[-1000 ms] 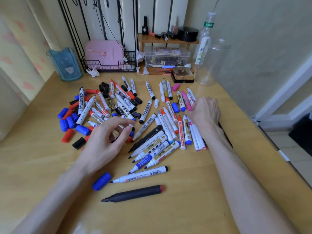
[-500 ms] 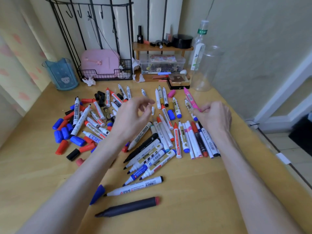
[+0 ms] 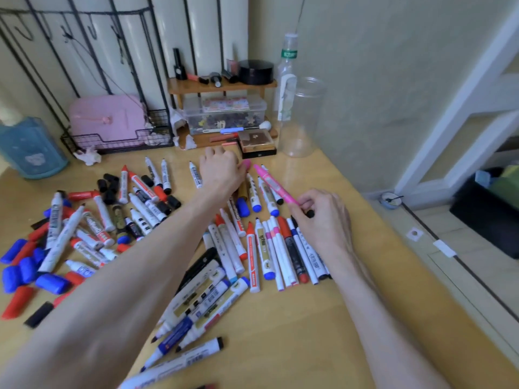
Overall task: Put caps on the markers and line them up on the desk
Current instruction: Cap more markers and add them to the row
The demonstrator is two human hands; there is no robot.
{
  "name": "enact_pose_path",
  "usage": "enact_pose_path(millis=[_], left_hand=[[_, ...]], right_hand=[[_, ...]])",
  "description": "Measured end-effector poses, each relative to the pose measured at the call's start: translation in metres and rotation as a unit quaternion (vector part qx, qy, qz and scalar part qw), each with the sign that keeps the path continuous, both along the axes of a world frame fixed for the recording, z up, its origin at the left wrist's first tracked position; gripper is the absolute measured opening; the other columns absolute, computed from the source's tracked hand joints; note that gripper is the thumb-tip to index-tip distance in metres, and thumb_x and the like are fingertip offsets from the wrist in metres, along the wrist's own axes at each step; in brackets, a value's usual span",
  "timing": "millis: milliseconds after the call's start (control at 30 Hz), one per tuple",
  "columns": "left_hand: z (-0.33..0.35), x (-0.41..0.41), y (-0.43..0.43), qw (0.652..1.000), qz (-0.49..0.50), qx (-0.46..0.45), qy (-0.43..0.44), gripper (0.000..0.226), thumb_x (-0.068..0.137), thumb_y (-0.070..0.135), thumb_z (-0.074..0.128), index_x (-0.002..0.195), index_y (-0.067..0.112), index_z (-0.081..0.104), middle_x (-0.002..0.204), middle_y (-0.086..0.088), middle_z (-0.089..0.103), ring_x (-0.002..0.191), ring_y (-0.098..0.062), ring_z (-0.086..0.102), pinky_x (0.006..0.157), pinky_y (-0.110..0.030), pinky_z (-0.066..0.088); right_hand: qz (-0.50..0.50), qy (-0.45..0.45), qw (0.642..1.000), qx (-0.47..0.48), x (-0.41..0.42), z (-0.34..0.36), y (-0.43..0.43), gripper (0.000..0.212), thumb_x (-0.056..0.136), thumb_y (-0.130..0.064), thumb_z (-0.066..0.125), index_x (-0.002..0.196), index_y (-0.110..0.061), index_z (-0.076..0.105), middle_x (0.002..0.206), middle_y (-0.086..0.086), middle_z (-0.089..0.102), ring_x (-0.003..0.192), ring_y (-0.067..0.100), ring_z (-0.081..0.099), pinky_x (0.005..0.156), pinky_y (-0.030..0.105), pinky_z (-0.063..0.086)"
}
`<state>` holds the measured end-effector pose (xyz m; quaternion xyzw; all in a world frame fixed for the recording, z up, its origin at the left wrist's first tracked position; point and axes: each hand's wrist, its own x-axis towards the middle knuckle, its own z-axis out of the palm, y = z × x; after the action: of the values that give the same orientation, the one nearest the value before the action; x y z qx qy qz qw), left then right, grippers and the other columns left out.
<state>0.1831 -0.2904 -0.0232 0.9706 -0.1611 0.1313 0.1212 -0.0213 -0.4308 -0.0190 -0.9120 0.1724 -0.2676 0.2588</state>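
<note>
The right hand (image 3: 323,220) pinches the pink marker (image 3: 273,185) at its near end. The left hand (image 3: 222,172) has its fingers bent down; a pink cap (image 3: 246,164) touches their right side, and I cannot tell if they grip it.

Home room, wooden desk (image 3: 280,346) against the wall, cosmetics shelf (image 3: 222,87), pink case (image 3: 106,119), wire rack (image 3: 118,141)

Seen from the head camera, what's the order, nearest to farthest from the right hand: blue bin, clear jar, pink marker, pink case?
1. Pink marker, held in the right hand.
2. Clear jar, back right.
3. Pink case, back left.
4. Blue bin, far left.
</note>
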Motion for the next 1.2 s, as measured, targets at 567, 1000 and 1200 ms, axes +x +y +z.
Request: enact_pose_path(millis=[567, 1000, 1200], left_hand=[[0.036, -0.102, 0.128, 0.961, -0.134, -0.223, 0.090, 0.019, 0.090, 0.019, 0.080, 0.108, 0.018, 0.074, 0.092, 0.013, 0.073, 0.078, 0.002, 0.070, 0.070, -0.008, 0.055], [0.008, -0.217, 0.265, 0.929, -0.082, -0.349, 0.090, 0.025, 0.093, 0.032, 0.073, 0.117, 0.031, 0.075, 0.101, 0.014, 0.077, 0.082, -0.012, 0.074, 0.073, -0.048, 0.058], [0.008, -0.215, 0.268, 0.926, -0.105, -0.354, 0.083, 0.028, 0.091, 0.037, 0.071, 0.117, 0.028, 0.075, 0.097, 0.017, 0.076, 0.082, -0.010, 0.070, 0.067, -0.019, 0.050]], right_hand=[[0.112, -0.092, 0.946, 0.290, -0.013, 0.025, 0.018, 0.012, 0.090, -0.016, 0.080, 0.099, -0.020, 0.073, 0.090, -0.007, 0.077, 0.082, 0.004, 0.073, 0.075, 0.015, 0.054], [0.326, -0.009, 0.902, 0.284, -0.024, 0.028, 0.083, 0.017, 0.101, -0.006, 0.062, 0.113, -0.016, 0.070, 0.089, -0.004, 0.073, 0.085, 0.020, 0.072, 0.081, 0.021, 0.055], [0.348, -0.006, 0.911, 0.221, -0.023, 0.024, 0.089, 0.018, 0.102, -0.011, 0.061, 0.114, -0.023, 0.069, 0.100, -0.009, 0.073, 0.093, 0.017, 0.070, 0.089, 0.034, 0.058]])
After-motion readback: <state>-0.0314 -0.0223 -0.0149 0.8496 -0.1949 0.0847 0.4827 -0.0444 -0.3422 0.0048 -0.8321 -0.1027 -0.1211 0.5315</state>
